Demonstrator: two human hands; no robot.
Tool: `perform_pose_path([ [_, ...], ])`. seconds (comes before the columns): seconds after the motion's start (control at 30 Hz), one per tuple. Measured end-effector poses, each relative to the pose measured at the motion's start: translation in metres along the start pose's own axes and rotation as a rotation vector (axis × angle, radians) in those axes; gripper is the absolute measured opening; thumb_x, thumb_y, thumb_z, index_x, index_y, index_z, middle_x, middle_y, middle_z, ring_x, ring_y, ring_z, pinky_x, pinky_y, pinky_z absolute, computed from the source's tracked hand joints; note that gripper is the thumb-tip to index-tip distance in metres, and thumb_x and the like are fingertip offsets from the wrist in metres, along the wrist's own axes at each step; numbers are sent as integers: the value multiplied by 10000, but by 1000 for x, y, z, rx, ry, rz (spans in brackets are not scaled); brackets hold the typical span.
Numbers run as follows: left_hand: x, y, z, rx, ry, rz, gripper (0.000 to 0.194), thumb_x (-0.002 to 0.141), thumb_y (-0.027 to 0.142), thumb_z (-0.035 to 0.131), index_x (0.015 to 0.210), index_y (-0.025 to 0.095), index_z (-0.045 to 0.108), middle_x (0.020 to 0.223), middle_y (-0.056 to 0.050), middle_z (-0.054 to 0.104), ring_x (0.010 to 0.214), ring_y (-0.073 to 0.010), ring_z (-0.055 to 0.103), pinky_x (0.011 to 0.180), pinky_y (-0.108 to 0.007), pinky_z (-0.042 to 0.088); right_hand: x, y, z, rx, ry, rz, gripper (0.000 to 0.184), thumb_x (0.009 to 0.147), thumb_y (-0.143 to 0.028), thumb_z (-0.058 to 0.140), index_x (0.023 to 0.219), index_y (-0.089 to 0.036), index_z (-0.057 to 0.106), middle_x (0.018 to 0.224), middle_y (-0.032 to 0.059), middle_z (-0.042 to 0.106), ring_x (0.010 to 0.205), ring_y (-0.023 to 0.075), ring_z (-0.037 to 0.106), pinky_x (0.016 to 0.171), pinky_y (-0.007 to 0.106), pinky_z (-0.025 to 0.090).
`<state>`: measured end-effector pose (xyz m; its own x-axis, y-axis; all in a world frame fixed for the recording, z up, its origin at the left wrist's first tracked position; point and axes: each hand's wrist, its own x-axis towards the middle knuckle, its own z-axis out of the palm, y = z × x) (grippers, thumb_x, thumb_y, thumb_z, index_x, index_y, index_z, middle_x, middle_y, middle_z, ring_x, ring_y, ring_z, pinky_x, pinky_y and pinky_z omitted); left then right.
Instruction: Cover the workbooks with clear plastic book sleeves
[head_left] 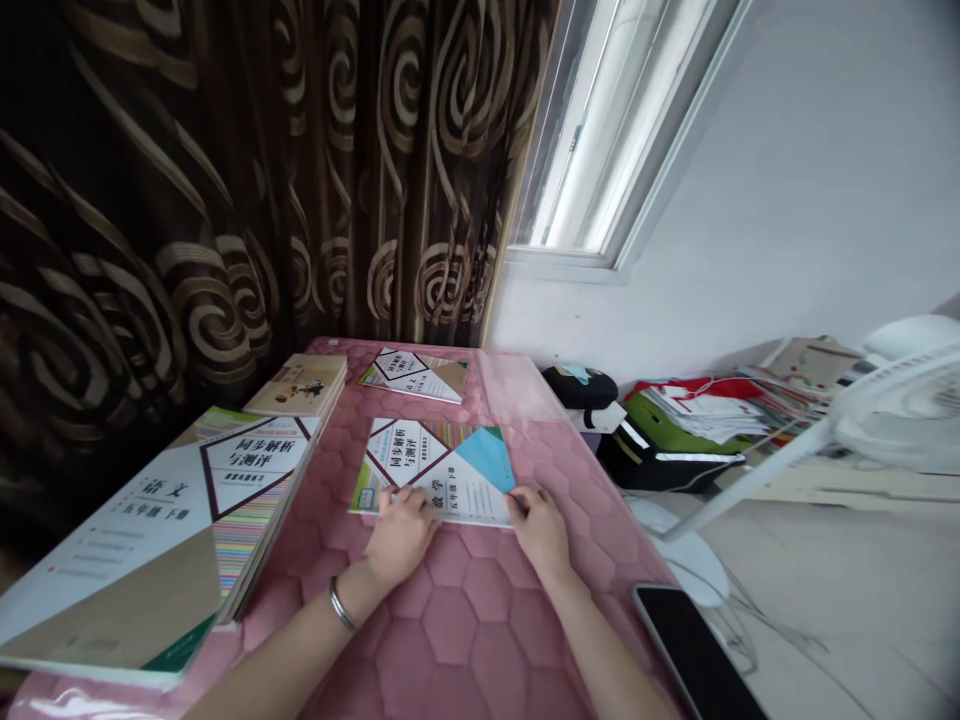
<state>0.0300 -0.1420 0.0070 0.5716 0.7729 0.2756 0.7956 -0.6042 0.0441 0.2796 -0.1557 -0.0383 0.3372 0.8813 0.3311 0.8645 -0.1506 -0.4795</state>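
Your left hand (405, 525) rests flat-fingered on the near edge of the blue-cornered book (442, 470), your right hand (538, 525) pinching its near right corner, seemingly to square it on the pink bench (472, 610), right of the stacked books (172, 530).

1. The left hand (402, 532) and right hand (541, 532) touch a white-and-blue rectangular paper workbook (439, 468).
2. Large white-and-tan paper workbooks (161, 535) lie stacked at left.
3. A black rectangular glass-fronted phone (696, 650) lies near right.
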Motion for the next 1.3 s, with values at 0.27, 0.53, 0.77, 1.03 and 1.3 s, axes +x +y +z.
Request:
perform_pose_path([
  [0.27,-4,2,13,41,32,76,189,930,150,483,869,176,660,953,-49,646,931,-201,556,944,-435,379,-17,-43,-16,-87,20,-380,162,904,-305,573,887,-259,727,1053,77,623,955,237,519,810,350,383],
  [0.53,-5,-4,10,-40,52,25,183,916,177,527,828,200,686,890,-39,651,901,-193,569,914,-410,354,-26,-81,7,-25,-163,-598,126,878,-240,647,758,-236,688,835,9,666,868,188,587,809,336,402],
  [0.77,-29,-45,-3,-116,82,-167,182,885,202,586,857,292,743,933,-14,687,943,-196,580,905,-416,301,-19,-20,-12,53,-97,-502,154,880,-274,629,737,-237,672,857,18,670,848,184,599,770,304,441],
  [1.03,-48,-70,-10,-66,85,-233,216,880,170,541,872,262,736,976,-37,710,943,-208,610,907,-410,336,-17,20,-40,83,-179,-336,180,891,-229,534,776,-240,672,891,36,670,889,213,583,818,343,455],
  [1.3,-32,-37,-14,-53,69,-138,151,889,204,545,851,203,691,986,-61,674,979,-223,587,940,-440,328,-23,-19,-36,-76,-178,-416,144,887,-283,576,778,-221,646,939,52,664,934,222,558,833,335,407],
])
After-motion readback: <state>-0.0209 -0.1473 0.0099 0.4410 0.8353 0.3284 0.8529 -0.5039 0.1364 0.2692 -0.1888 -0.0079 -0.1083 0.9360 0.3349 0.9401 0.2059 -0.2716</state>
